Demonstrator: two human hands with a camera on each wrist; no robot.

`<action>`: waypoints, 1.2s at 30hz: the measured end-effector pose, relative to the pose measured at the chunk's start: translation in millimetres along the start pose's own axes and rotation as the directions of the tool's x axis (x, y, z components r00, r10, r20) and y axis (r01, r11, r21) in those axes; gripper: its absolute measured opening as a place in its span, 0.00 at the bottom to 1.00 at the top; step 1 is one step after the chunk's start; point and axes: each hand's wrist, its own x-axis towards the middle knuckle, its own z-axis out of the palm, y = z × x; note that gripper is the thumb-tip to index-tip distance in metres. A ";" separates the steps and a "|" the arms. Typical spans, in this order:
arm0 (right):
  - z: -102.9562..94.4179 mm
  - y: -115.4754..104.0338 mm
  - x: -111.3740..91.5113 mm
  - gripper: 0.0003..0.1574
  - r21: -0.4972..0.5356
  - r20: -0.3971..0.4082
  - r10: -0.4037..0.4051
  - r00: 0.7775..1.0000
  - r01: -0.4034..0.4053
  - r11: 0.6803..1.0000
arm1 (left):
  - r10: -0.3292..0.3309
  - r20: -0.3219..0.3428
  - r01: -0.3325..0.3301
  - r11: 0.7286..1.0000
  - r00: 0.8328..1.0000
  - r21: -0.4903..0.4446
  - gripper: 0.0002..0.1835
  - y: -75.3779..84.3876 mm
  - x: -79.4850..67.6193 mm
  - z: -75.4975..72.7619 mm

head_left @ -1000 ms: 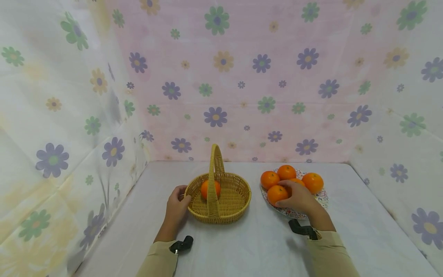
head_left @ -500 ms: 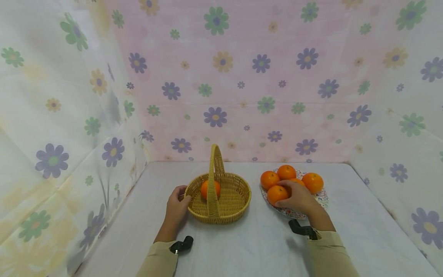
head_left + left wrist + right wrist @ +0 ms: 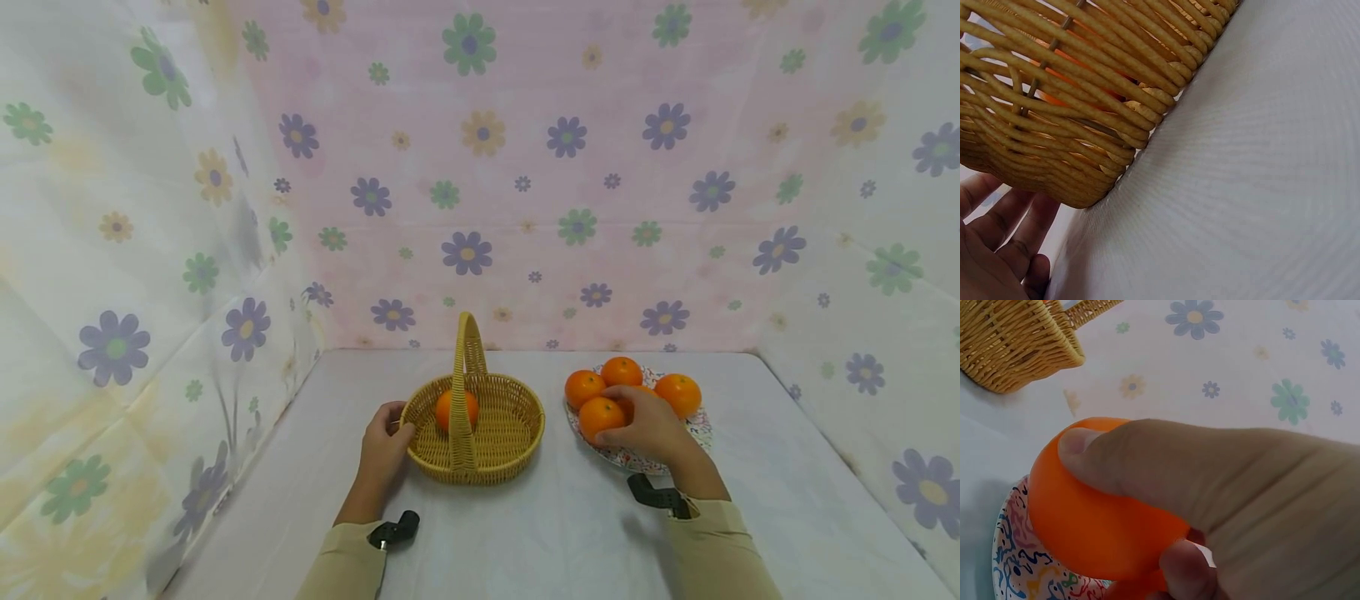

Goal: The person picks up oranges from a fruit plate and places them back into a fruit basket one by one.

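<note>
A wicker basket (image 3: 501,429) with a tall arched handle stands on the white table, with one orange (image 3: 467,410) inside on its left side. At the basket's left end, my left hand (image 3: 384,446) holds the rim, and in the left wrist view its fingers (image 3: 1019,231) lie against the woven side. On the right, my right hand (image 3: 651,423) grips the nearest orange (image 3: 600,419) on a patterned plate (image 3: 701,429). The thumb (image 3: 1107,456) presses on that orange in the right wrist view. Several other oranges sit behind it, one partly hidden by the hand.
White cloth covers the table (image 3: 510,542). Flowered cloth walls (image 3: 525,200) enclose the back and both sides. The basket's handle (image 3: 465,367) rises high over its middle. A strip of table separates basket and plate.
The orange in my right hand has risen very slightly, and the hand has shifted a touch with it. My left hand and the basket have stayed still.
</note>
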 end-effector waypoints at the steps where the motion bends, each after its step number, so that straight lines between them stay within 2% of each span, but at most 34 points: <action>1: -0.6 -0.3 -0.3 0.50 0.000 -0.004 -0.004 1.000 0.004 1.000 | 0.000 -0.001 0.000 1.000 1.000 0.001 0.23 -0.2 0.1 0.0; 13: -4.8 -4.0 -2.2 0.51 0.052 -0.048 -0.042 0.998 0.044 0.998 | 0.001 -0.003 -0.001 1.000 1.000 0.005 0.23 -0.1 -0.1 -0.1; 26: -4.6 -5.1 0.3 0.52 0.142 -0.139 -0.092 0.986 0.112 0.983 | 0.003 0.002 -0.003 1.000 1.000 0.000 0.23 -1.0 0.0 -0.2; 36: -1.7 -16.4 -1.9 0.51 0.167 -0.180 -0.107 0.978 0.138 0.976 | 0.007 0.003 -0.007 1.000 1.000 0.000 0.23 0.8 -1.7 -0.6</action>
